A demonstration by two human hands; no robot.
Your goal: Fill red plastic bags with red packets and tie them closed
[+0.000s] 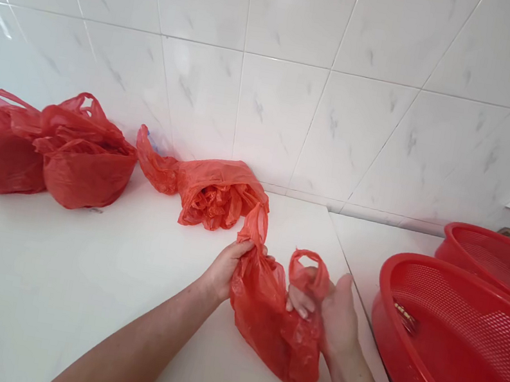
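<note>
My left hand (229, 270) is closed around the gathered upper side of a red plastic bag (261, 299), just below one of its handles. The bag hangs slack and wrinkled over the white table, between my two hands. At its other handle is my right hand (336, 315), with the thumb lifted away and the fingers stretched out. The handle loop and thin red film lie across those fingers and partly hide them. Just beyond my left hand, a larger red bag (237, 178) lies on its side, its mouth facing me and crumpled red bags (214, 206) inside.
Two full red bags (85, 179) stand at the left by the tiled wall (279, 104). Two red plastic baskets (419, 263) sit on the right, the nearer one holding a small gold-and-red item (404, 317). A seam runs across the white table (164, 267) beside them.
</note>
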